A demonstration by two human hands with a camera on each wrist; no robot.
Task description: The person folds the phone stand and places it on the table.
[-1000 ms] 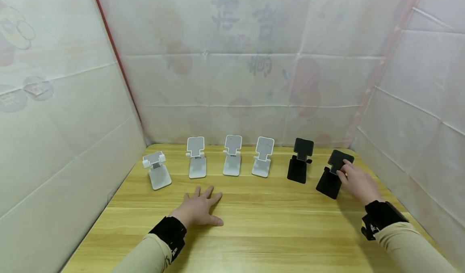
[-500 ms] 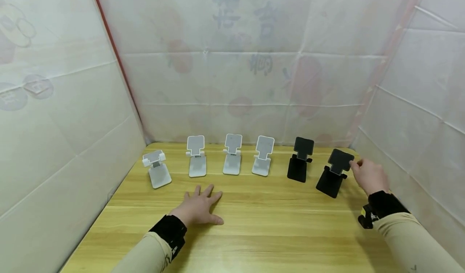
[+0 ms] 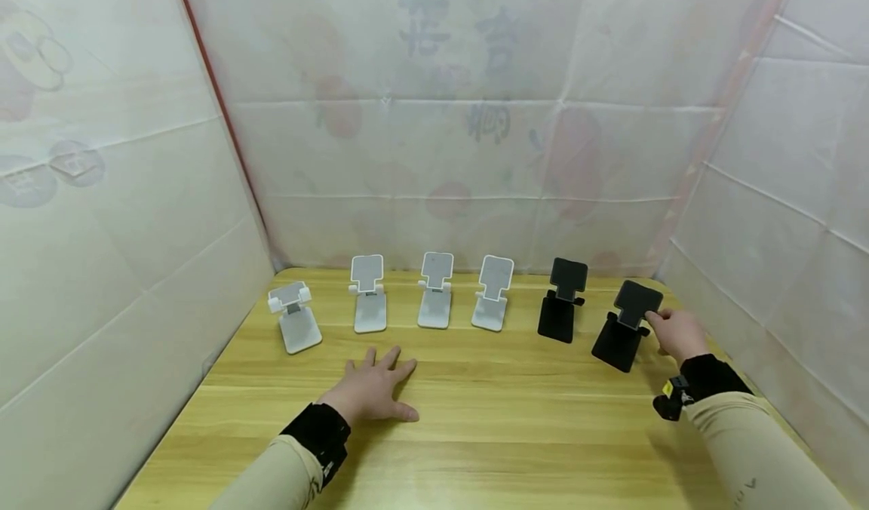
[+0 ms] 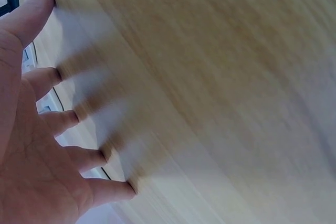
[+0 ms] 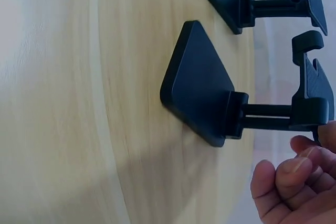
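My right hand pinches the right edge of the rightmost black phone stand between thumb and forefinger. In the right wrist view, that stand's base lies on the table, its post holding up the tilted plate, and my other fingers curl below the plate's edge. Another black phone stand stands just left of it. My left hand rests on the table with fingers spread, holding nothing. The left wrist view has its fingertips touching the wood.
Several white phone stands continue the row leftward: one beside the black pair, and the leftmost with its plate tipped flatter. The wooden table is walled by pale printed sheets behind and on both sides.
My right hand slid from the front of the black stand's plate out to its right edge, then a little lower along that edge. The left hand and the stands stay put.
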